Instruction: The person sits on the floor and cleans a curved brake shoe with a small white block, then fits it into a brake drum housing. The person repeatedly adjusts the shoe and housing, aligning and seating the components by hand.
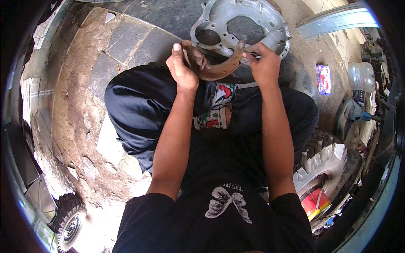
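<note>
Over my lap I hold a brown, curved brake shoe, shaped like a crescent with small holes along it. My left hand is closed around its left end, thumb up and fingertips showing on the inner side. At the other end, by a small loop, my right hand pinches a small, thin dark piece; its kind is too small to tell. Just beyond both hands lies a grey metal bell housing with a round hole and a larger opening, partly covered by the shoe.
To the right are a purple packet, a clear plastic jar and a pale metal beam. A chunky tyre and a red tin stand by my right elbow. Another wheel is at lower left, beside broken ground.
</note>
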The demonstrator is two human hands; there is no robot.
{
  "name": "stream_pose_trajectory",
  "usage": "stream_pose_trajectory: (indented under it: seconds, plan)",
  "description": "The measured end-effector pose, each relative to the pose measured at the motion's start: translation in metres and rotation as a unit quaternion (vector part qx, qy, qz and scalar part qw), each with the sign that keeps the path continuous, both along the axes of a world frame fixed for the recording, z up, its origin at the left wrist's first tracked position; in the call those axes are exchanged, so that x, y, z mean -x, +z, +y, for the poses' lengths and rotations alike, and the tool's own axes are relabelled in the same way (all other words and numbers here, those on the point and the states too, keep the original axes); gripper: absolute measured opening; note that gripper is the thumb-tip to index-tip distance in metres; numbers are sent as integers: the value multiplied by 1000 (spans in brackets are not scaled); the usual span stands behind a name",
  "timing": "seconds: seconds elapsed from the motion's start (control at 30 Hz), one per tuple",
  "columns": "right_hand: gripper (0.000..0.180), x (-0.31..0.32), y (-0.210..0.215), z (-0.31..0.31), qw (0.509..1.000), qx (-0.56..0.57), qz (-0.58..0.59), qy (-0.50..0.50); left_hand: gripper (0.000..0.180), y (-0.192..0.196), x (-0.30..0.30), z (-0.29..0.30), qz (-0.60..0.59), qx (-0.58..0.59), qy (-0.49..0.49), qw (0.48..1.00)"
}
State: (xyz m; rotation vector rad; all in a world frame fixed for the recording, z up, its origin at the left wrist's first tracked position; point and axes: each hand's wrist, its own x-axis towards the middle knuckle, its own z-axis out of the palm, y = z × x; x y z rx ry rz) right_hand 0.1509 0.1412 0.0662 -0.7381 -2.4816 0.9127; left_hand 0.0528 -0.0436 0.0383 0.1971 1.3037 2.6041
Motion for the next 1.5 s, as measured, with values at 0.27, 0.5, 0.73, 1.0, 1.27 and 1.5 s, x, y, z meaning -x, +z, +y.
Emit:
stream_pose_trajectory:
  seconds: [0.27, 0.5, 0.73, 1.0, 1.27, 1.5]
  plan:
    - [21, -8, -24, -3, 993, 89, -65, 39, 62, 0, 0, 0, -10, -16, -2, 1000]
    - [23, -8, -20, 2, 992, -33, -49, 107, 63, -1, 1, 1, -8, -16, 2, 1000]
    - [28, -4, -20, 8, 982, -62, -95, 150, 61, -5, 3, -2, 11, 14, -20, 1000]
    - [30, -2, -6, 1, 965, -72, -88, 236, 62, 0, 1, -2, 8, 20, -23, 1000]
    - [26, -1, -17, 3, 972, -75, -69, 210, 60, -2, 1, -3, -3, 10, -13, 1000]
    - [26, -6, -7, 0, 977, -111, -38, 178, 59, -2, 2, 0, -9, 1, -4, 1000]
